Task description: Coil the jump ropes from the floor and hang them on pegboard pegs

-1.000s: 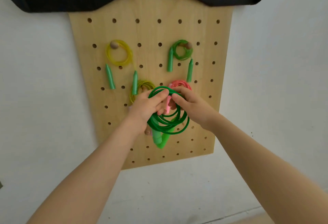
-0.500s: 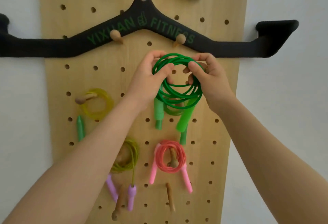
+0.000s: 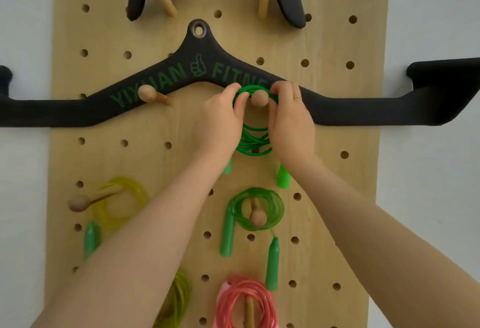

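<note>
Currently: left hand (image 3: 219, 119) and right hand (image 3: 288, 117) both pinch green rope coil (image 3: 255, 143) | coil top looped over wooden peg (image 3: 259, 97) | pegboard (image 3: 337, 197) behind

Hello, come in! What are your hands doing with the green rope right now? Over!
Left hand and right hand both gripping green rope. Coil looped around peg, handles dangling below. Black bar shares that peg, close behind.

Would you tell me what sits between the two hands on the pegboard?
In the head view, a wooden peg knob ringed by the green rope coil.
</note>
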`<state>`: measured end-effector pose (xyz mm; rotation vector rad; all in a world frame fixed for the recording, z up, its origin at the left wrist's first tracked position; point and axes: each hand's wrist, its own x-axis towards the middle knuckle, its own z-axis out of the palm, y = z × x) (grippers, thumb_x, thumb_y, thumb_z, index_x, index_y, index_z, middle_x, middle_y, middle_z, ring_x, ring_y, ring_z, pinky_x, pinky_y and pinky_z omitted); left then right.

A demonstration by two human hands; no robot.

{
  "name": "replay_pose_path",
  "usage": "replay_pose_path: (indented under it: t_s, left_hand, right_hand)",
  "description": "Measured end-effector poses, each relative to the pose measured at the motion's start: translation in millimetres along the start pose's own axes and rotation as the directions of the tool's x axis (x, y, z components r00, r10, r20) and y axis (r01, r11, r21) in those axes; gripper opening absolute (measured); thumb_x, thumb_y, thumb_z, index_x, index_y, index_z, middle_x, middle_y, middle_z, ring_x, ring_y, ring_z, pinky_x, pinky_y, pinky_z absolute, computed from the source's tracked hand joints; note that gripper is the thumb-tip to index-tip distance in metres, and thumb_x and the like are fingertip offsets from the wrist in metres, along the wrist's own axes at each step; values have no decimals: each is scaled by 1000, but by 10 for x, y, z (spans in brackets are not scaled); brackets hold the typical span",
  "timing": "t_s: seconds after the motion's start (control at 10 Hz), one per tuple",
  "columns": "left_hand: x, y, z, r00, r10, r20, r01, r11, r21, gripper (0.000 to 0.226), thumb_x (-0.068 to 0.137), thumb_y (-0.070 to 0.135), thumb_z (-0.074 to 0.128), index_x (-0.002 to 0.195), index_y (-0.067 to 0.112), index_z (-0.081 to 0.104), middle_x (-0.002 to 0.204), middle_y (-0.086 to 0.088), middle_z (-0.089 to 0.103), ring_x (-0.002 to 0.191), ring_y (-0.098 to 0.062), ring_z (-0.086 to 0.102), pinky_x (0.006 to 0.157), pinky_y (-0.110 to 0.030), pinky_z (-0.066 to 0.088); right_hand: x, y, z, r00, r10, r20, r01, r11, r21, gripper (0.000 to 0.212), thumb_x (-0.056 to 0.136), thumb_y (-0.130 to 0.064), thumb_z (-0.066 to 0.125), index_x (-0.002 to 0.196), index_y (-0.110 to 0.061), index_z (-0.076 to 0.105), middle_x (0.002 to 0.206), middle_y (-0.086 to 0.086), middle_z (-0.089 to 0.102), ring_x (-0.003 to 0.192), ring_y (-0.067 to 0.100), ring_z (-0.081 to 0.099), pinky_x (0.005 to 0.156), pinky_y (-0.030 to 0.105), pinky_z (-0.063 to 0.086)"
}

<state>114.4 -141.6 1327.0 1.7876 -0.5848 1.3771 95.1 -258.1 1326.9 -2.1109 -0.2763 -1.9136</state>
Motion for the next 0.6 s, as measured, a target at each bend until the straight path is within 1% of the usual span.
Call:
replay_pose_path:
  t_s: [0.1,0.2,0.3,0.4,0.5,0.6]
  left_hand:
    - [-90,-24,103,999,-43,9,42,998,39,34,100,33,32,103,11,57,92,-7,59,79,-26,57,61,-36,43]
    - [-183,-30,107,987,-101,125,91,992,83,36,101,34,24,92,12,51,80,-7,56,71,-28,56,56,-34,39]
    - [-181,43,0,964,-135,229,122,990,69,38,101,36,23,113,12,50,106,-10,59,93,-29,58,68,-36,44]
    - [-203,181,-163,939,-169,300,169,985,26,56,98,41,30,146,11,22,148,-11,32,131,-27,37,100,-39,37]
    - [-277,254,-349,961,-103,258,92,994,56,64,97,41,34,149,12,10,155,-9,18,141,-26,19,111,-40,24]
    - [-366,283,-573,958,-64,278,68,998,-3,63,97,38,36,149,12,12,155,-8,15,142,-24,15,113,-37,21]
  right_hand:
    - [-163,84,155,981,-99,-166,53,964,-259,24,83,-4,55,106,-7,60,104,9,64,88,30,57,74,36,40]
    - [-233,22,82,992,-106,-69,78,940,-331,38,82,-7,44,119,-5,56,118,11,61,103,31,56,84,37,42]
    - [-283,-80,-76,993,-19,114,51,957,-286,51,87,-8,42,138,-6,39,141,12,43,127,31,41,105,40,29]
    - [-339,-110,-251,967,52,249,22,957,-289,63,92,-17,42,148,-10,14,157,9,13,143,27,14,116,41,8]
    - [-402,-191,-437,948,89,306,-19,974,-226,64,97,-27,39,150,-14,5,158,6,0,145,24,3,117,40,0]
    - [-474,-346,-615,956,46,288,8,983,-184,62,97,-30,39,150,-16,8,158,5,4,145,23,3,117,38,0]
